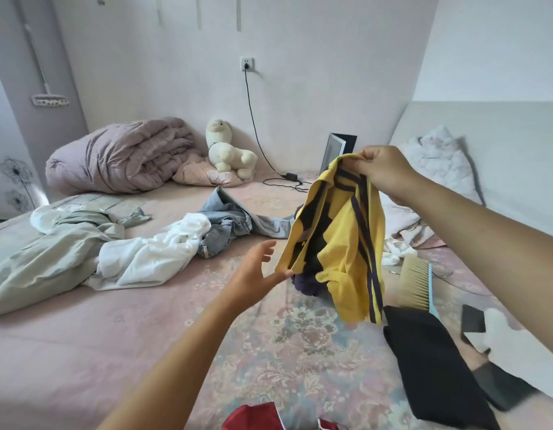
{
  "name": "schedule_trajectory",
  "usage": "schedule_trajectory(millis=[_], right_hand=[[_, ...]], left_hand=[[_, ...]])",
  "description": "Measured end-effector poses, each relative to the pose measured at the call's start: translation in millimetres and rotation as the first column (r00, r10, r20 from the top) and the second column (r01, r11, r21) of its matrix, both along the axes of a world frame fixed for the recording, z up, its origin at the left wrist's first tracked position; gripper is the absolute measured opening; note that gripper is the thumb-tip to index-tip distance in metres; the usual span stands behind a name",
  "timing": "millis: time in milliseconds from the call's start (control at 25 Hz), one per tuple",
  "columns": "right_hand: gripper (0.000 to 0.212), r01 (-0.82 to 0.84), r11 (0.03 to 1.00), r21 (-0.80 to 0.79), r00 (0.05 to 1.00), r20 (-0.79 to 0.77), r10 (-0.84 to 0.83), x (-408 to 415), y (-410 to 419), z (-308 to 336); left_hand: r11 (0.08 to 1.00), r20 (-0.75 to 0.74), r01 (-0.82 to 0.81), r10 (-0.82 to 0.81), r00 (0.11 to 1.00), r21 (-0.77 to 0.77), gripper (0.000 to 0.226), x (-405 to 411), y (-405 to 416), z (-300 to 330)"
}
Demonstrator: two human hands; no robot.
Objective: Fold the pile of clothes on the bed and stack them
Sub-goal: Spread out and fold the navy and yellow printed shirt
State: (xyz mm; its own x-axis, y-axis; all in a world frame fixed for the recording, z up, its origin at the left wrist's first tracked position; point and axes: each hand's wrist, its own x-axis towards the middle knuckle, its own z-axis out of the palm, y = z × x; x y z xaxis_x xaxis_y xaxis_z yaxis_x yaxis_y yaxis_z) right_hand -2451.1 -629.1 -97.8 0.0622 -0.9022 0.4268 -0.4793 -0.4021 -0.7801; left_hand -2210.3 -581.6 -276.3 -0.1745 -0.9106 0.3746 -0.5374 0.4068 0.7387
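My right hand [383, 173] pinches the top edge of a yellow garment with dark stripes [340, 240], which hangs in the air above the bed [145, 321]. My left hand [256, 274] reaches to its lower left corner, fingers spread, thumb and a fingertip touching the hem. Under the hanging garment lies a dark purple piece [306, 285]. Light blue jeans [228, 225], a white garment [154, 252] and a pale green garment [45, 252] lie crumpled on the bed to the left. A folded black garment [430, 364] lies at the right, a red one [253, 415] at the bottom edge.
A rolled mauve quilt [120, 156], a pink pillow [204, 175] and a white plush toy [228, 150] sit at the far wall. A charger cable [287, 178], a hand brush [418, 283], a dark phone [473, 318] and crumpled bedding [436, 159] lie at the right.
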Motion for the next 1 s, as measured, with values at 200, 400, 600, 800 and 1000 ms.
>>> schedule_trajectory(millis=[200, 400, 600, 800, 1000], right_hand=[[0.015, -0.036, 0.997, -0.068, 0.999, 0.023, 0.038, 1.2, 5.2, 65.1], [0.010, -0.101, 0.995, -0.013, 0.981, 0.167, 0.102, -3.0, -1.3, 86.6], [0.011, -0.129, 0.990, 0.059, 0.945, 0.311, 0.104, -30.1, -8.3, 89.8], [0.011, -0.012, 0.998, 0.065, 0.916, 0.401, -0.015, -46.8, -20.9, 90.7], [0.016, 0.175, 0.984, 0.011, 0.940, 0.296, -0.171, -59.7, -24.5, 103.1]], left_hand=[[0.996, -0.040, -0.082, 0.081, 0.996, -0.026, 0.093, -20.9, -11.9, -1.2], [0.984, -0.098, -0.061, 0.078, 0.992, 0.166, 0.056, -17.4, -80.1, 16.2], [0.987, -0.423, -0.056, 0.116, 0.899, 0.153, 0.005, -16.6, -59.8, 70.7], [0.978, -0.557, -0.207, 0.166, 0.814, -0.011, 0.025, 18.7, -72.3, 143.4], [0.945, -0.534, -0.284, 0.157, 0.831, -0.164, 0.022, 37.9, -67.1, 224.8]])
